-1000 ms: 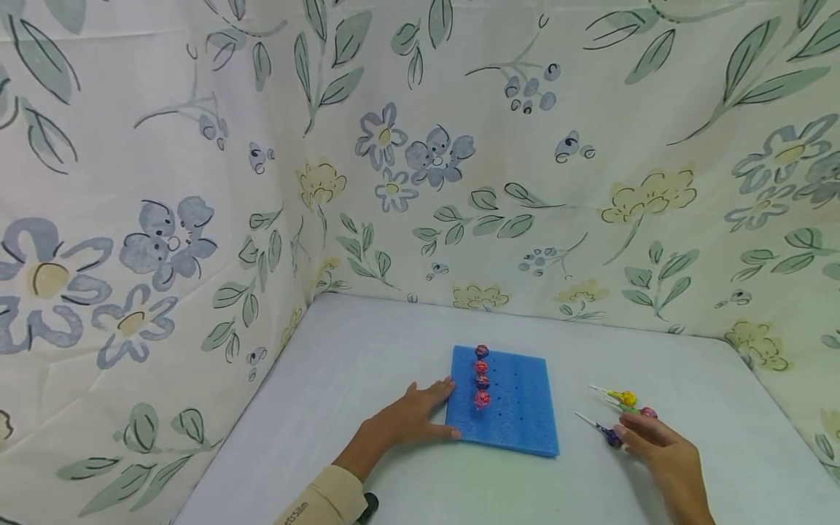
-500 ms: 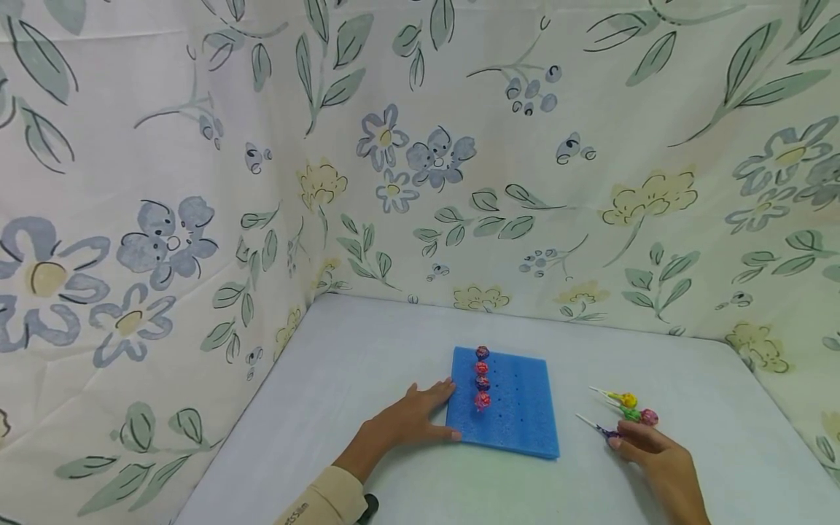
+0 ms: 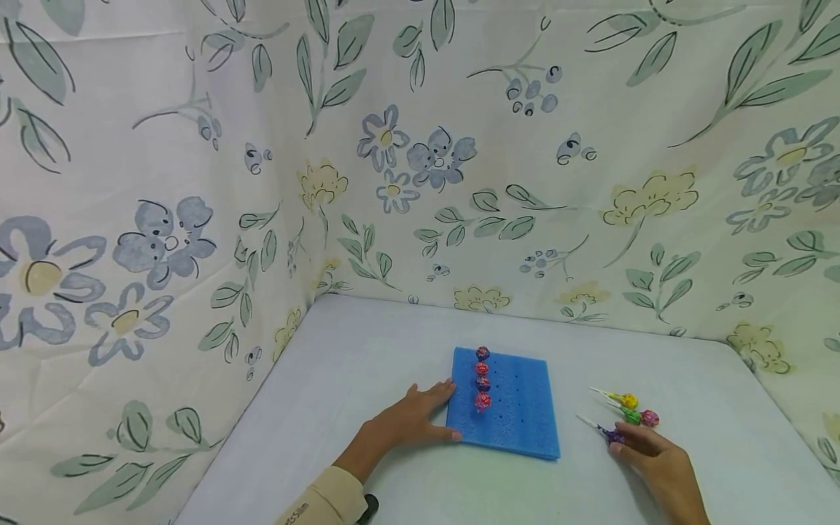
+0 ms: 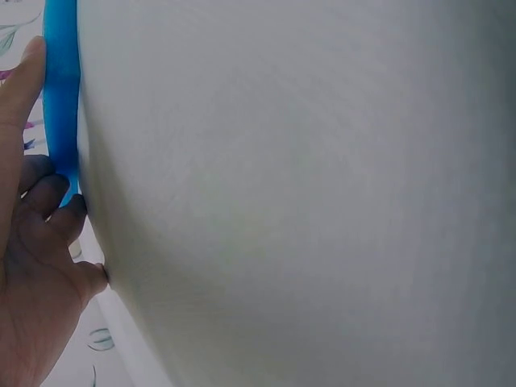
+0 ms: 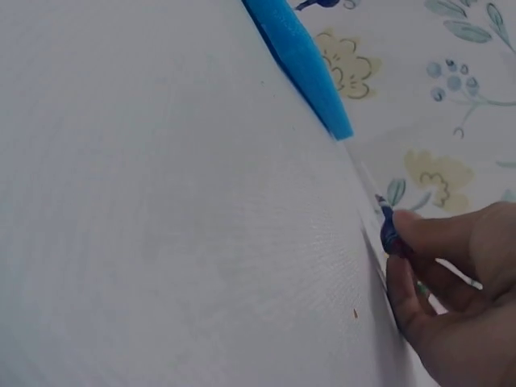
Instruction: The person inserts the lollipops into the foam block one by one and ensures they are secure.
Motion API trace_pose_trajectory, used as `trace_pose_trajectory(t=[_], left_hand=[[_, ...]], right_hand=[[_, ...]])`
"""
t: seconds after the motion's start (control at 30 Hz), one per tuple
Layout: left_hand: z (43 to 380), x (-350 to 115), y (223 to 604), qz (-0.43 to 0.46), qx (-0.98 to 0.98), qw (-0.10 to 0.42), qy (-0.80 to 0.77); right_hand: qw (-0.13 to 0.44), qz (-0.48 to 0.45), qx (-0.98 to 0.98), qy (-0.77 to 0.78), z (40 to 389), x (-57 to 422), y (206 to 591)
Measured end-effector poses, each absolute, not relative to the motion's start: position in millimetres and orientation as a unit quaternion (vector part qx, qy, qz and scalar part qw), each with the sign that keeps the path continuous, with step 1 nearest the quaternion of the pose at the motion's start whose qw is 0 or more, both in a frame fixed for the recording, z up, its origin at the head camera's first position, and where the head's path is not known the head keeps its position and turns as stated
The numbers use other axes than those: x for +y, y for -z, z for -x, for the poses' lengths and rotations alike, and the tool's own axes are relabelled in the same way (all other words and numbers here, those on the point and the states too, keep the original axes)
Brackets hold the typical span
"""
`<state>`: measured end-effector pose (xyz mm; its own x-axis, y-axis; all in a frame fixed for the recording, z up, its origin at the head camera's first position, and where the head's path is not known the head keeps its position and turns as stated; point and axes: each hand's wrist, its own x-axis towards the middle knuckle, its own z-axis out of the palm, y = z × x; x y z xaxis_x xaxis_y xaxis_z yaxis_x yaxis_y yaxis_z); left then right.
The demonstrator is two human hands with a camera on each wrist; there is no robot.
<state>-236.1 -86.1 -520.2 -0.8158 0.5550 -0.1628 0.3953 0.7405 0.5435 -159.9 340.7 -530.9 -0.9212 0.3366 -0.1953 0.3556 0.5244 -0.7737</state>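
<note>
A blue foam board (image 3: 533, 408) with small holes lies on the white table. Several lollipops (image 3: 483, 383) in red and dark wrappers stand in a row along its left part. My left hand (image 3: 413, 417) lies at the board's left side, fingers at the left edge and thumb at the near corner; in the left wrist view the fingers (image 4: 58, 193) touch the foam's side. My right hand (image 3: 659, 463) pinches the wrapped head of a purple lollipop (image 3: 611, 435) between thumb and fingers. Its white stick points toward the board. The right wrist view shows the dark blue-purple wrapper (image 5: 389, 230) at the thumb tip.
Just beyond the right hand lie a yellow lollipop (image 3: 628, 400), a green lollipop (image 3: 632, 416) and a pink lollipop (image 3: 650, 418). Floral cloth (image 3: 420, 240) hangs behind the table (image 3: 367, 343) and along its left side.
My right hand has moved slightly left and closed its thumb and fingers on the purple lollipop, uncovering the green and pink ones. The left hand and board stay put.
</note>
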Motion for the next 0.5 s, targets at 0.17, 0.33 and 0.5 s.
trace_pose_trajectory(t=[0.17, 0.33, 0.5], left_hand=[[236, -86, 520, -0.256, 0.918, 0.163, -0.254], [235, -86, 519, -0.259, 0.919, 0.160, -0.250], [235, -86, 520, -0.253, 0.920, 0.163, -0.250]], right_hand=[[-0.001, -0.189, 0.876, 0.444, 159, 340, 526], [-0.055, -0.165, 0.839, 0.515, 153, 336, 522], [-0.112, -0.190, 0.791, 0.571, 154, 328, 515]])
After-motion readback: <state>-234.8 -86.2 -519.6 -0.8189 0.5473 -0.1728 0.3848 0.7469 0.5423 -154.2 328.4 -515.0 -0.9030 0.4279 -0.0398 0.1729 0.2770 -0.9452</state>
